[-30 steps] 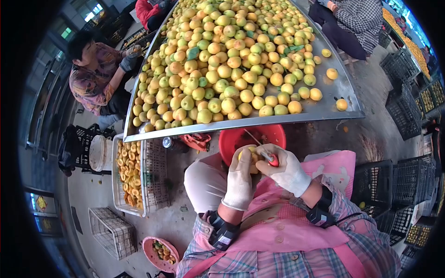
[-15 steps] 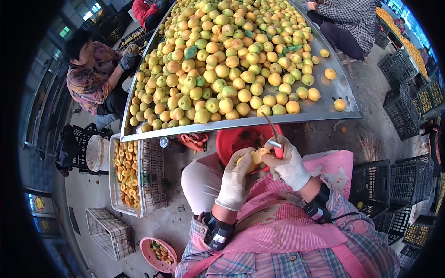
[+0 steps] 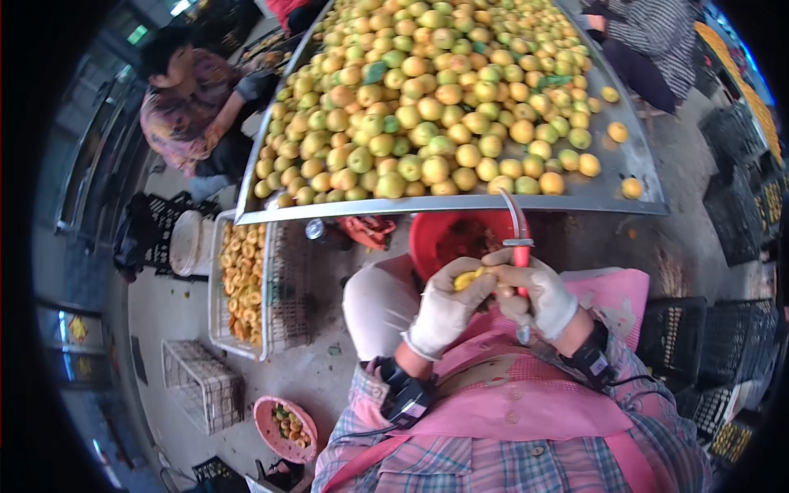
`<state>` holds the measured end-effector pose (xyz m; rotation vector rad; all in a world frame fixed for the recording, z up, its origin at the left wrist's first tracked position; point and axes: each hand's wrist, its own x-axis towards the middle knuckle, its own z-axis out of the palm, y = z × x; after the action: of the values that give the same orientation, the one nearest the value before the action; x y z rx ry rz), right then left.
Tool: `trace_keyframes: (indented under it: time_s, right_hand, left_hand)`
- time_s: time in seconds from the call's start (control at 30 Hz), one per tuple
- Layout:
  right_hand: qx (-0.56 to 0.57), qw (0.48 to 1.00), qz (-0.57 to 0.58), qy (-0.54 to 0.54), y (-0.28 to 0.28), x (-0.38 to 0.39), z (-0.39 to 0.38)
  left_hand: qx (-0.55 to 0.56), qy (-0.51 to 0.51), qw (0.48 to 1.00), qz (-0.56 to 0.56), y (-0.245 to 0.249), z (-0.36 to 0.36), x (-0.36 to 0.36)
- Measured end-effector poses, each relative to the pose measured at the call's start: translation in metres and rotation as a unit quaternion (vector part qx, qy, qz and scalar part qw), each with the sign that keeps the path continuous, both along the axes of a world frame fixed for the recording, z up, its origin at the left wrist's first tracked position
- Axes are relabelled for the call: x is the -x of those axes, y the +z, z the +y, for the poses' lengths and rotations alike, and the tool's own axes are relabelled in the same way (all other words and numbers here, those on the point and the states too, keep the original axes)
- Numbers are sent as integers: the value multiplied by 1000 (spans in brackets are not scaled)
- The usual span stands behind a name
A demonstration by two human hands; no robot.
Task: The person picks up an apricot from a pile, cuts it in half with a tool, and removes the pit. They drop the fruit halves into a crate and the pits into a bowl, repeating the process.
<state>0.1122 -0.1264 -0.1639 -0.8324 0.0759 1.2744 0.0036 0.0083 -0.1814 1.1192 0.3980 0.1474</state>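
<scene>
My left hand (image 3: 448,312), in a pale glove, is closed around a yellow apricot (image 3: 467,280), its fingers covering much of the fruit. In my gloved right hand (image 3: 542,297) is a knife with a red handle (image 3: 521,257), its curved blade pointing up and away from me. The fingertips of both hands meet at the apricot, above my lap. Just beyond them sits a red basin (image 3: 422,248) with dark scraps inside. A metal table (image 3: 608,191) heaped with whole apricots (image 3: 411,123) stands in front.
On the left, a white crate (image 3: 217,316) holds halved apricots (image 3: 242,275). Near it are an overturned-looking pale crate (image 3: 201,386) and a pink basin (image 3: 263,427) containing fruit pieces. Black crates (image 3: 740,337) stand at the right. A person (image 3: 193,115) sits at the table's left side.
My view has shifted, so the scene sits further right. The knife has swung more upright, and my right hand has turned around it. Both hands have come closer together at the apricot.
</scene>
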Motion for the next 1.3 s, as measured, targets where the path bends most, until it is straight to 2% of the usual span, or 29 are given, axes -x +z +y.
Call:
trace_keyframes:
  time_s: [0.17, 0.23, 0.3, 0.4, 0.47, 0.5, 0.57, 0.63, 0.7, 0.77, 0.83, 0.87, 0.93, 1.0, 1.03, 1.07, 1.1, 1.17, 1.23, 1.3]
  right_hand:
    - [-40, 993, 99, 47, -12, 0, 6]
    - [12, 997, 54, 51, -6, 6, 18]
    - [6, 997, 37, 61, -16, 6, 24]
    - [27, 998, -8, 55, -19, 8, 36]
    - [59, 994, -84, 45, -25, 7, 43]
    - [58, 994, -85, 48, -33, 7, 46]
    - [104, 982, -149, 45, -50, 5, 50]
    - [113, 981, -150, 39, -68, 4, 51]
    - [160, 970, -176, 44, -83, 2, 49]
    - [163, 972, -165, 46, -95, 0, 47]
    - [191, 965, -165, 67, -101, 1, 47]
    - [191, 964, -170, 79, -108, 1, 47]
    - [191, 955, -206, 92, -118, 2, 45]
    - [237, 933, -254, 95, -114, 5, 46]
    - [209, 939, -264, 74, -132, 4, 43]
    - [231, 929, -278, 83, -128, 3, 43]
    - [247, 922, -290, 74, -135, 3, 45]
    - [260, 902, -337, 66, -129, 2, 43]
    - [265, 914, -300, 65, -116, -3, 39]
    - [261, 915, -303, 60, -111, -8, 35]
  left_hand:
    - [-10, -14, 1000, 16, -3, 14, 11]
    - [15, 12, 999, 27, 0, 21, 21]
    - [16, 76, 996, 35, 2, 31, 34]
    - [115, 181, 977, 1, 3, 59, 58]
    - [168, 274, 946, -24, -22, 78, 74]
    - [209, 318, 923, -53, -28, 87, 83]
    - [207, 384, 898, -49, -30, 114, 106]
    - [251, 457, 851, -55, -60, 154, 137]
    - [231, 543, 805, -60, -84, 203, 171]
    - [214, 577, 776, -140, -75, 251, 197]
    - [107, 557, 798, -202, -48, 280, 207]
    - [113, 547, 805, -200, -53, 288, 214]
    - [-120, 582, 804, 8, -76, 301, 227]
    - [-357, 541, 742, 168, -90, 307, 226]
    - [-177, 547, 818, 1, -98, 304, 216]
    - [-31, 591, 806, -25, -99, 297, 198]
    - [116, 626, 770, -41, -98, 287, 180]
    - [208, 510, 830, -93, -98, 263, 152]
    - [253, 494, 828, -81, -73, 222, 104]
    - [313, 380, 859, -139, -69, 197, 76]
